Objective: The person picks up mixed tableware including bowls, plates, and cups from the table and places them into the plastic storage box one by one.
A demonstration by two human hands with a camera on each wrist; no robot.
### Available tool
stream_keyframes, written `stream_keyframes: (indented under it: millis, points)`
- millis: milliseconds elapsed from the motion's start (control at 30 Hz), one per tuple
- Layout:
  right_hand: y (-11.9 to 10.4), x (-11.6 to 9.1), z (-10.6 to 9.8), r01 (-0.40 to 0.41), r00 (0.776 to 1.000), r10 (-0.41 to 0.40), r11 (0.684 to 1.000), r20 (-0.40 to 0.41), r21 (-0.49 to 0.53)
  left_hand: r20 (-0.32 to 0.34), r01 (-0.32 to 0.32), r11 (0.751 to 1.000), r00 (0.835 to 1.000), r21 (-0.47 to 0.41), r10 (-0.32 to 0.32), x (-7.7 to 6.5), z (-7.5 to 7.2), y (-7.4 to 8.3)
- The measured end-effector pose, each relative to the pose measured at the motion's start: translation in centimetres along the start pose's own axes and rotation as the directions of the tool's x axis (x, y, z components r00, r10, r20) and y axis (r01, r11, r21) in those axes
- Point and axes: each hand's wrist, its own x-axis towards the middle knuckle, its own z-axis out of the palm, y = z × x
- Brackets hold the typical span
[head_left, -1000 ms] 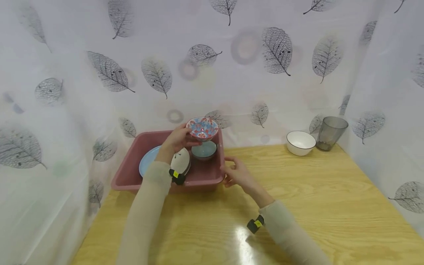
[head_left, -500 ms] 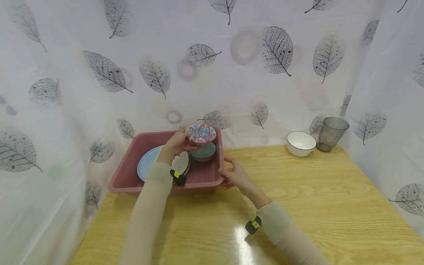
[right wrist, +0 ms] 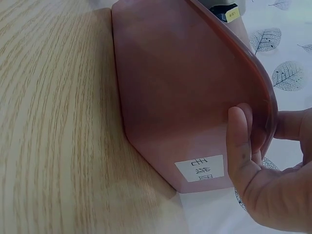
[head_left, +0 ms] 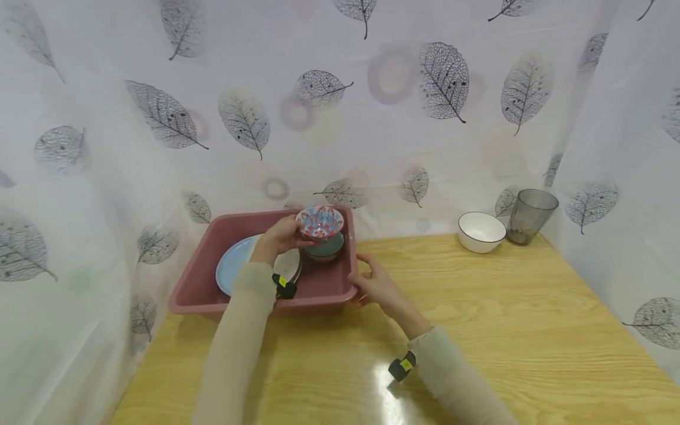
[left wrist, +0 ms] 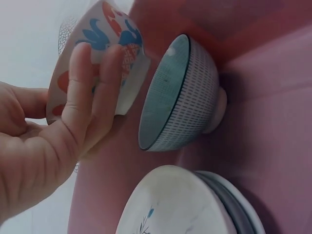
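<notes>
Gripping the patterned bowl [head_left: 320,222] with the nearer left hand [head_left: 283,234], holding it just above the teal bowl [head_left: 326,248] inside the pink tub [head_left: 321,286], head view; leaving a gap under its foot [left wrist: 135,88], left-wrist view; pinching the tub's rim [right wrist: 264,81] with the right hand [right wrist: 273,187], right-wrist view

In the head view, the left hand [head_left: 280,236] and its sleeve [head_left: 236,330] cover part of the light-blue plate [head_left: 229,268]. The floral bowl [head_left: 319,223] obscures the rear rim of the teal bowl [head_left: 325,249]. Left wrist view: lower edge crops the stacked dishes [left wrist: 175,204]. Right wrist view: right edge crops the right hand [right wrist: 280,190].
</notes>
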Motion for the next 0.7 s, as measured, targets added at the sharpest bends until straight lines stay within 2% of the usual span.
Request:
stream_keyframes:
  millis: [367,700]
  points:
    - [0.59,0.08,-0.21,0.010,1.000,-0.010,1.000,0.020,0.009,-0.046,0.043,0.999,0.998,-0.002,-0.043,0.35,-0.08,-0.86]
    - [0.76,0.25,-0.31,0.017,1.000,-0.018,0.999,0.025,0.039,-0.074,0.052,0.993,0.996,0.105,-0.044,0.71,0.04,-1.10]
